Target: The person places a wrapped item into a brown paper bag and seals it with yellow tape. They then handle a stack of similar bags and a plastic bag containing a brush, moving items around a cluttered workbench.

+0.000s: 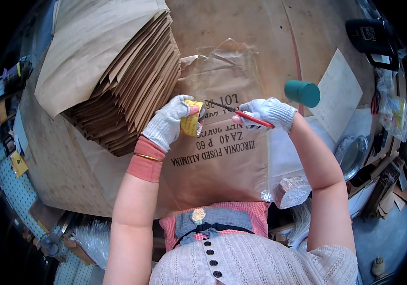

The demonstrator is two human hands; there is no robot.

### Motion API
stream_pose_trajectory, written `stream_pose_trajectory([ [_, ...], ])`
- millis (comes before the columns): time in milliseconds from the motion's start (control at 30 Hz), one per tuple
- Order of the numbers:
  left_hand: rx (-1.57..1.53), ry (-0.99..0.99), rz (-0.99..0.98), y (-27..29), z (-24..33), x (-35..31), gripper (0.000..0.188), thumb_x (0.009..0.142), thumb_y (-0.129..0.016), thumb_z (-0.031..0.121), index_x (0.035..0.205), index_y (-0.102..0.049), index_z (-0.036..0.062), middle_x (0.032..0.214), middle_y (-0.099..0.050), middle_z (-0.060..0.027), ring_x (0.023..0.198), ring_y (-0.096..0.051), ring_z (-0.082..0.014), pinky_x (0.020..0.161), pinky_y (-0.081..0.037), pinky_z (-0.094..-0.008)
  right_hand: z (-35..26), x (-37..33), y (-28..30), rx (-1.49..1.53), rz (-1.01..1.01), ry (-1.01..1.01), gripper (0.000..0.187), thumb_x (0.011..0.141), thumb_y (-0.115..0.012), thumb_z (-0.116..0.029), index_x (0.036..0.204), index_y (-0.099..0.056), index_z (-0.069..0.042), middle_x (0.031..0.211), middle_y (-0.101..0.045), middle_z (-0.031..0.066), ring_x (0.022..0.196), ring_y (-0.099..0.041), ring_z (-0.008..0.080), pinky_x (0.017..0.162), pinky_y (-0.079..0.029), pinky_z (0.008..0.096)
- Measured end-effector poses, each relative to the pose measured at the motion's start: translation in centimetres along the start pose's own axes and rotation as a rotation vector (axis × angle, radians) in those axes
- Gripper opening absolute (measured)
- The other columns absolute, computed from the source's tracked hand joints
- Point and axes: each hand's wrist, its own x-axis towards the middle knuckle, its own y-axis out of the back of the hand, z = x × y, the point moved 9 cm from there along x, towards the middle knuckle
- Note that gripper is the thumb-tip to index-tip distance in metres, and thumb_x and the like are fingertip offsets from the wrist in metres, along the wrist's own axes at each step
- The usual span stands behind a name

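My left hand (168,122), in a white knit glove, is closed around a small yellow packet (190,121) with dark print and a silvery inside edge. My right hand (269,113), gloved the same way, grips a slim tool with a red handle (255,119) and a thin dark shaft. Its tip points left, close to the packet's top; whether they touch I cannot tell. Both hands are above a flat brown paper sack (217,178) with black lettering. A tall stack of folded brown paper sacks (141,71) rises just left of my left hand.
A green cylinder (302,93) lies right of my right hand, beside a pale flat sheet (338,92). At the far right stands a black mug (369,40). A roll of clear tape (351,156) and a clear plastic-wrapped bundle (292,192) are near my right forearm.
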Motion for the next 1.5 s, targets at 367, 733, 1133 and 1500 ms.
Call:
stream_pose_trajectory([
  [367, -0.003, 0.008, -0.026, -0.1, 0.1, -0.1, 0.027, 0.094, -0.063, 0.019, 0.112, -0.053, 0.0012, 0.095, -0.065, -0.0100, 0.080, -0.066, -0.0217, 0.071, -0.058, -0.0369, -0.6, 1.7, 1.5, 0.258, 0.010, 0.052, 0.072, 0.082, -0.056, -0.076, 0.101, -0.073, -0.009, 0.079, -0.071, 0.0070, 0.075, -0.068, 0.0178, 0.069, -0.053, 0.0320],
  [733, -0.065, -0.006, -0.037, 0.2, -0.4, 0.3, 0.024, 0.093, -0.061, 0.017, 0.109, -0.055, 0.0004, 0.094, -0.065, -0.0105, 0.077, -0.066, -0.0218, 0.066, -0.058, -0.0366, 0.7, 1.8, 1.4, 0.184, 0.029, -0.012, 0.070, 0.078, -0.061, -0.076, 0.092, -0.074, -0.009, 0.071, -0.067, 0.0053, 0.068, -0.068, 0.0184, 0.063, -0.052, 0.0329],
  [1133, -0.062, -0.021, 0.012, 0.6, -0.4, 0.2, 0.023, 0.092, -0.062, 0.014, 0.108, -0.054, -0.0003, 0.091, -0.065, -0.0119, 0.075, -0.066, -0.0239, 0.066, -0.057, -0.0391, 6.4, -12.7, -4.6, -0.090, 0.615, -0.200, 0.028, 0.082, -0.068, -0.033, 0.096, -0.066, -0.009, 0.083, -0.068, 0.0156, 0.079, -0.067, 0.0355, 0.070, -0.052, 0.0466],
  [1500, -0.056, -0.032, -0.031, 0.8, -0.4, 0.2, 0.022, 0.092, -0.063, 0.015, 0.108, -0.056, 0.0010, 0.090, -0.066, -0.0110, 0.075, -0.067, -0.0238, 0.068, -0.058, -0.0387, 5.1, -14.4, -5.4, -0.147, 1.145, 0.018, 0.037, 0.069, -0.065, -0.001, 0.107, -0.064, -0.003, 0.106, -0.068, 0.0165, 0.090, -0.065, 0.0335, 0.079, -0.053, 0.0427],
])
